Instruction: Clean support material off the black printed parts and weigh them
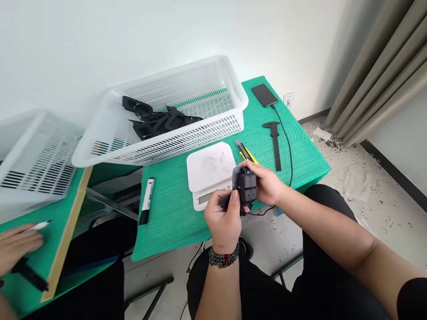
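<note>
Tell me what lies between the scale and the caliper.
The head view shows the cutter between them, lying on the green cloth close to the right hand, which holds the black part.

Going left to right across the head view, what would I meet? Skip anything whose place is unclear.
Another person's hand, black-and-white marker, white scale, held black part, caliper, wall socket, curtain.

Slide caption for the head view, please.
Left hand and right hand hold a black part near a white scale.
</note>
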Demonstrator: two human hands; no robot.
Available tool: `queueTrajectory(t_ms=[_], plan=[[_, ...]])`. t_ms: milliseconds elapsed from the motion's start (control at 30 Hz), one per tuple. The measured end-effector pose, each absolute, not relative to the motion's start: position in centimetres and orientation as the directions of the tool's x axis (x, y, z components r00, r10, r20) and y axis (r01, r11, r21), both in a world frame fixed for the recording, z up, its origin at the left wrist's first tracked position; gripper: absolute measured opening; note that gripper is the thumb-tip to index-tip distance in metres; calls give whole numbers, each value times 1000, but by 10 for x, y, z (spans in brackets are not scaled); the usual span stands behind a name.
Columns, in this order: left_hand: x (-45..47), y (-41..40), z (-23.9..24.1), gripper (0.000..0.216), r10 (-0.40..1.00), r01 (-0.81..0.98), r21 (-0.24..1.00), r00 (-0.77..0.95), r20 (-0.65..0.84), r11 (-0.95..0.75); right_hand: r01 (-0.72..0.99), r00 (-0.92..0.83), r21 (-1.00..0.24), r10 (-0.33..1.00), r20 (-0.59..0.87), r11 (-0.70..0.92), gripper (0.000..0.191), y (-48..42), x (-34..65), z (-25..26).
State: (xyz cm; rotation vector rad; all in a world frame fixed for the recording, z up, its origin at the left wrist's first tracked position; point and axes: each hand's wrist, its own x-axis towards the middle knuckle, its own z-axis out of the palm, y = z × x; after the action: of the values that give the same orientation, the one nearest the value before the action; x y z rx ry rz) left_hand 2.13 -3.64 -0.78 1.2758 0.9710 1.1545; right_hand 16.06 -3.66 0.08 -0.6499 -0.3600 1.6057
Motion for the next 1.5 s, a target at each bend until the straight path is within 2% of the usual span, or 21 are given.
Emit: queueTrajectory(t_ms=[133,233,467,600,667,733,800,867,933,1033,1167,1300,1500], plan=[[15,-34,-5,48,957,-8,999,286,53,-53,-709,32,-699,987,-156,-87,41,-37,155,2],[13,-35,-2,56,952,11,998,299,56,-62,-661,-12,-743,991,-136,-110,46,-39,155,5],[7,-35,-6,54,919,115,930,237,315,-349,-619,-192,-746,968,-161,-247,53,-48,154,9],[2,-30,-10,45,892,188,872,103,439,-451,-617,-272,-741,956,-113,-263,49,-52,151,9],[4,-28,-10,44,901,141,890,50,431,-434,-634,-301,-720,947,-107,-283,48,-54,151,8],[10,-26,-8,47,941,-17,941,22,339,-338,-672,-296,-679,948,-120,-296,48,-54,153,7],[16,-24,-6,51,974,-188,957,13,227,-221,-716,-256,-630,953,-163,-300,48,-53,158,5],[22,-22,-5,51,984,-273,947,5,177,-169,-755,-203,-579,949,-240,-307,48,-51,164,2],[25,-22,-5,50,980,-261,946,-3,200,-194,-792,-147,-527,935,-323,-307,45,-48,169,-1],[26,-26,-8,51,953,-124,947,13,302,-298,-834,-89,-472,914,-396,-286,43,-44,175,-2],[28,-34,-7,50,868,16,876,146,475,-482,-833,-50,-480,902,-429,-274,43,-44,177,2],[32,-39,-3,42,797,-1,814,205,568,-581,-878,-22,-418,890,-456,-236,43,-45,174,6],[28,-41,-3,36,785,-134,844,316,533,-519,-917,45,-371,885,-463,-148,50,-42,172,4]])
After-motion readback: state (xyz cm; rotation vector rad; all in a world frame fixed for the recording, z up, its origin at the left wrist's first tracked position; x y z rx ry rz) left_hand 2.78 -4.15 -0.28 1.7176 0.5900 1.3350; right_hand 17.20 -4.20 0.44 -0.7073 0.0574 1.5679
